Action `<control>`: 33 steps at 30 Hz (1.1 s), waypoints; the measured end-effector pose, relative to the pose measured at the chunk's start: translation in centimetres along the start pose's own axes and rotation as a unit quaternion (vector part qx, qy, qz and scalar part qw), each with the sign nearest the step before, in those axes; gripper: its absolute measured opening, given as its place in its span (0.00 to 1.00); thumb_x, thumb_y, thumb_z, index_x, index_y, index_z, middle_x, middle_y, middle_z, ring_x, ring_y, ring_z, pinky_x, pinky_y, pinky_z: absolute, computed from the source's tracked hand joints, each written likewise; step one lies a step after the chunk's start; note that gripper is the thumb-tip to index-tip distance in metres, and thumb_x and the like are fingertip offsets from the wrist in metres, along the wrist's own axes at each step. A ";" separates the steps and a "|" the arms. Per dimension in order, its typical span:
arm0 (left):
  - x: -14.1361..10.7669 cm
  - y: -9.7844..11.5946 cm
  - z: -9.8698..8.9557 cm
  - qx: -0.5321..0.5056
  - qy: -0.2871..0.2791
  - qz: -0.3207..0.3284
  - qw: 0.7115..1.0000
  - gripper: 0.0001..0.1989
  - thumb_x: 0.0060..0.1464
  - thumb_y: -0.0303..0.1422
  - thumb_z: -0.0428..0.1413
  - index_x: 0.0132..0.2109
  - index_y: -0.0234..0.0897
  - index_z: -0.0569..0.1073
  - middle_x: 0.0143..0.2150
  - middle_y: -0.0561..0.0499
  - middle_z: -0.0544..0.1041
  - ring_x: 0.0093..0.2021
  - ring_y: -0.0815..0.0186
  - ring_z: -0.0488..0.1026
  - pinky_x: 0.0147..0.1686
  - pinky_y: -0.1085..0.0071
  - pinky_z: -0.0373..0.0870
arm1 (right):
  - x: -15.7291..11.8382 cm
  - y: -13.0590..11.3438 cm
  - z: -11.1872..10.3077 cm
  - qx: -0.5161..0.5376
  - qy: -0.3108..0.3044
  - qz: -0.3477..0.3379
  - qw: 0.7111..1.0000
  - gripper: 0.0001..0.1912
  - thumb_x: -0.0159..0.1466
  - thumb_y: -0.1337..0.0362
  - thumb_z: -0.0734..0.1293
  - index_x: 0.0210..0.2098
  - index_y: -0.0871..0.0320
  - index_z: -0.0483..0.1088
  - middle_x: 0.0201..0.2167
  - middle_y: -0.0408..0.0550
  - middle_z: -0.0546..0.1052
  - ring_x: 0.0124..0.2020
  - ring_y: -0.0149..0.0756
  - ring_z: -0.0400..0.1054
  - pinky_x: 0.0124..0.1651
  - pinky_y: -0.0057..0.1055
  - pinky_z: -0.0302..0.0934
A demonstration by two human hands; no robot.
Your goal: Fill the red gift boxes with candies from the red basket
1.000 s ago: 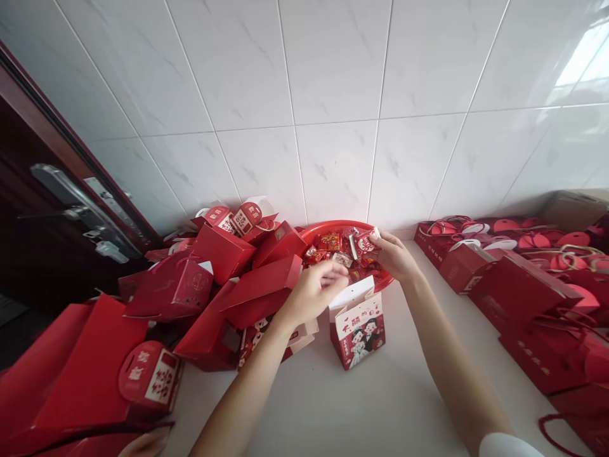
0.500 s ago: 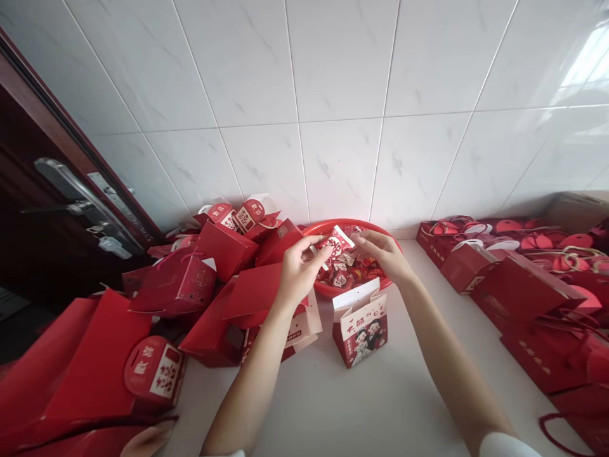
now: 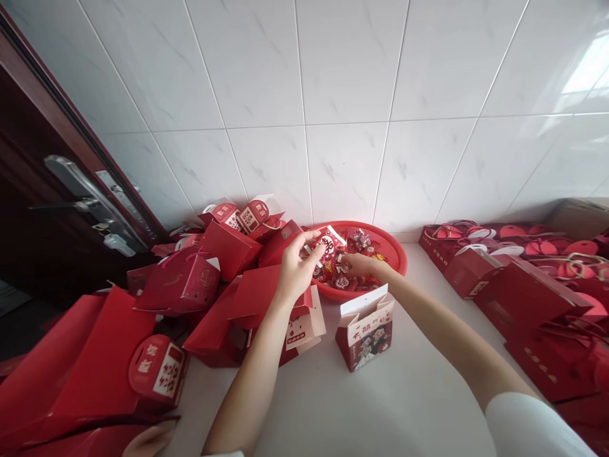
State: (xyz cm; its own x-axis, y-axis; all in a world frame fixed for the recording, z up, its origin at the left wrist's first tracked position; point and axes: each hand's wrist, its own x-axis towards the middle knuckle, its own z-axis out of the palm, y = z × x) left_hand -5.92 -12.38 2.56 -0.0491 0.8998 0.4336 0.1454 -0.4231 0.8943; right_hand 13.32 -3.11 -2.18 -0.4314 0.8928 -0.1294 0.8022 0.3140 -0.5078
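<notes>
My left hand [image 3: 297,261] pinches a red and white candy packet [image 3: 328,244] with red lettering, held over the left side of a red plastic basket [image 3: 398,249]. Wrapped candies [image 3: 343,279] lie in the basket, mostly in red wrappers. My right hand [image 3: 362,264] is down among them, fingers drawn together; what is at its fingertips is partly hidden. Just in front of the basket a small gift box [image 3: 367,339] stands upright with its top open, printed with a cartoon couple.
Red gift boxes [image 3: 233,251] are heaped on the left. More red boxes with cord handles [image 3: 528,285] stand in rows at right. Another person's hand [image 3: 150,438] touches a box at lower left. A tiled wall [image 3: 347,165] rises behind the white table [image 3: 333,406]; a door [image 3: 71,203] is at left.
My right hand has moved from beside the packet down into the candies. My left hand still holds the packet, now slightly lower and to the left.
</notes>
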 end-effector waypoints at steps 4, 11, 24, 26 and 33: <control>0.1 -0.1 0.1 -0.004 -0.011 -0.004 1.000 0.21 0.52 0.40 0.62 0.51 0.36 0.76 0.53 0.43 0.79 0.45 0.60 0.77 0.43 0.67 0.73 | -1.0 0.0 0.3 0.013 -0.005 -0.020 1.000 0.28 0.54 0.73 0.74 0.53 0.51 0.74 0.40 0.49 0.81 0.37 0.41 0.75 0.37 0.29 0.65; 0.1 0.2 0.0 -0.014 -0.013 -0.007 1.000 0.20 0.52 0.39 0.62 0.51 0.36 0.76 0.54 0.43 0.80 0.47 0.59 0.77 0.43 0.67 0.74 | -0.6 -0.9 0.6 0.030 0.023 -0.029 0.999 0.25 0.56 0.73 0.72 0.53 0.58 0.74 0.37 0.48 0.81 0.36 0.38 0.74 0.36 0.27 0.65; 0.1 0.1 -0.6 -0.014 -0.007 0.014 1.000 0.20 0.53 0.39 0.62 0.51 0.37 0.78 0.51 0.44 0.81 0.44 0.60 0.78 0.43 0.67 0.74 | -0.9 0.8 -0.3 -0.056 0.083 0.122 0.987 0.07 0.55 0.71 0.72 0.34 0.59 0.76 0.40 0.59 0.79 0.41 0.53 0.75 0.38 0.37 0.65; 0.1 0.0 -0.6 -0.014 -0.008 0.016 1.000 0.20 0.53 0.40 0.62 0.51 0.37 0.78 0.49 0.45 0.81 0.44 0.60 0.78 0.43 0.67 0.74 | -1.0 1.1 0.1 -0.058 0.052 0.130 0.988 0.08 0.50 0.70 0.76 0.28 0.58 0.75 0.36 0.58 0.78 0.40 0.54 0.75 0.37 0.38 0.65; 0.1 -0.1 -0.6 -0.010 -0.020 0.009 1.000 0.20 0.53 0.39 0.63 0.51 0.37 0.78 0.49 0.44 0.81 0.43 0.60 0.78 0.41 0.67 0.74 | -1.2 1.8 0.5 0.020 0.006 0.107 0.994 0.14 0.42 0.74 0.78 0.19 0.57 0.69 0.23 0.49 0.75 0.32 0.48 0.75 0.32 0.35 0.64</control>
State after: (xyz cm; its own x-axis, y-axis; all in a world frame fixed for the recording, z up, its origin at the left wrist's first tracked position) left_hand -6.52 -12.29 2.56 -0.0076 0.8957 0.4445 0.1267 -0.4401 0.8890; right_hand 15.12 -3.80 -3.41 -0.2469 0.9418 -0.2280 0.8580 0.1031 -0.5031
